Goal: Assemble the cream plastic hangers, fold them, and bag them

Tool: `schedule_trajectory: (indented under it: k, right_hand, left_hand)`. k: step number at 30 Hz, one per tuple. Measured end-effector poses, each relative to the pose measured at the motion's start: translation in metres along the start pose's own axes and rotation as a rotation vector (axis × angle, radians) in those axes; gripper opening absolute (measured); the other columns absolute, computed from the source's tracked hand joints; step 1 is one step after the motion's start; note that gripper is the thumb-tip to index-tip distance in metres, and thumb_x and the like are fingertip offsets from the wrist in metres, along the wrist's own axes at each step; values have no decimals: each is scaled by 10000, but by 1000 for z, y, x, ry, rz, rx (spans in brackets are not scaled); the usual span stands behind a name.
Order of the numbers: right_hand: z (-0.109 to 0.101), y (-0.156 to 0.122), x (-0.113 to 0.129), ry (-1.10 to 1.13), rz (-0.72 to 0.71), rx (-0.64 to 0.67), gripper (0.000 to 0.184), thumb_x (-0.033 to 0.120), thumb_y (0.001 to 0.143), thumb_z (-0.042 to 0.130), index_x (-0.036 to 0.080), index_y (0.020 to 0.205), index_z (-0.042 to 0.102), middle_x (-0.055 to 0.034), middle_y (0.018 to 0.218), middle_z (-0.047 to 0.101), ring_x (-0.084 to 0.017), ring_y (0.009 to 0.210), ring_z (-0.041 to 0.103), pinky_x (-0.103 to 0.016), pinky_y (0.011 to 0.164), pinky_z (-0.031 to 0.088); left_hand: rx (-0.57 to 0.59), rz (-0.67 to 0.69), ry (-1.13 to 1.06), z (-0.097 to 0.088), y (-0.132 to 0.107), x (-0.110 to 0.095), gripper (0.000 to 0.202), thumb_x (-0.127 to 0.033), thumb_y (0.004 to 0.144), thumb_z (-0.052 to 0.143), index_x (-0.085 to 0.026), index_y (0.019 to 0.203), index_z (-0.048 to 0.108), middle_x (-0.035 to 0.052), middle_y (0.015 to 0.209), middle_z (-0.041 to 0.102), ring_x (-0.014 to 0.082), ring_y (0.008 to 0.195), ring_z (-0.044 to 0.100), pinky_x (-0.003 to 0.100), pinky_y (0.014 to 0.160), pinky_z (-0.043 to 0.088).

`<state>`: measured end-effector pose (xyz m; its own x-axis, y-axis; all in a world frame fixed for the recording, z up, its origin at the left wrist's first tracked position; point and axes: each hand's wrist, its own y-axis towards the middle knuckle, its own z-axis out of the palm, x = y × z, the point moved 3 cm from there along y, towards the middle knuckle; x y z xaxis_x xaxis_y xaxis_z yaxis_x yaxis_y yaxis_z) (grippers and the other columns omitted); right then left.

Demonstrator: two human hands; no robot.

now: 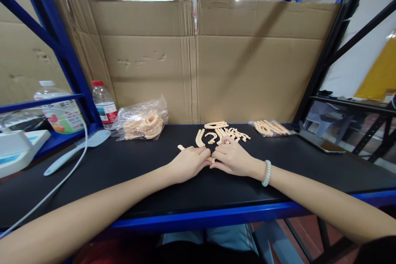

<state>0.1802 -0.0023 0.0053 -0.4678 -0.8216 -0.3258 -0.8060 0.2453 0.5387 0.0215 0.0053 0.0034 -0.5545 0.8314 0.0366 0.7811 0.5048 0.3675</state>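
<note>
The left hand and the right hand pinch a tan piece between them over the middle of the black surface, just nearer than some loose bits.

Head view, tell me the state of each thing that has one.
Left hand, closed on a pale piece
Right hand, pinching that pale piece
Loose pale pieces, spread on the table
Red-capped bottle, upright, capped
White-capped bottle, upright, capped
Larger bag, holding pale pieces
Smaller bag, lying flat
Brush, lying flat
Dark device, lying flat
</note>
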Motion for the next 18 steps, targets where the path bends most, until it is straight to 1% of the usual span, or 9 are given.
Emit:
schedule_trajectory:
  k: [3,5,8,10,11,14,16,18]
  right_hand:
    - [1,0,-2,153,64,19,325,381,946,435,171,721,541,9,622,557,-124,564,423,-332,792,327]
    - [2,0,-3,245,106,23,326,386,932,467,171,695,527,29,586,535,-110,534,394,-316,765,322]
    - [5,0,-4,327,156,5,347,396,907,506,171,644,512,51,531,479,-98,505,338,-305,733,318]
    - [6,0,-6,386,203,5,370,416,900,505,171,622,511,59,505,435,-96,501,318,-298,710,325]
    - [6,0,-8,434,248,8,384,425,906,487,171,618,512,60,496,416,-97,499,318,-287,682,332]
    - [3,-1,-20,570,420,-30,417,444,920,440,171,613,512,43,513,424,-106,520,377,-247,576,330]
    - [-2,-3,-28,599,489,-91,404,442,917,448,169,631,531,22,564,482,-115,561,432,-241,554,330]
    - [-6,-4,-36,590,515,-143,372,433,913,463,169,669,558,4,633,537,-126,607,471,-247,574,348]
  left_hand:
    - [7,31,41,0,0,-2,226,-285,968,344,-185,812,474,12,757,543,166,627,515,289,626,367]
    - [-2,77,36,0,-1,-2,237,-288,972,339,-182,818,484,17,789,550,159,649,515,284,639,362]
    - [-23,119,19,1,-1,-1,246,-293,972,344,-178,812,492,21,815,559,154,679,519,282,662,358]
    - [-42,140,23,0,0,0,249,-281,973,343,-174,807,494,24,810,563,153,688,522,285,675,352]
    - [-48,160,33,-2,0,1,247,-272,973,342,-173,807,497,25,804,566,154,690,524,289,683,348]
    - [-59,193,52,-7,2,4,238,-255,970,339,-176,816,501,30,794,577,158,695,529,301,708,341]
    - [-72,156,22,-11,3,12,210,-247,966,342,-178,833,488,31,788,582,157,682,526,304,730,349]
    - [-90,97,-15,-14,3,24,159,-223,958,343,-178,877,473,29,780,582,159,677,522,311,762,365]
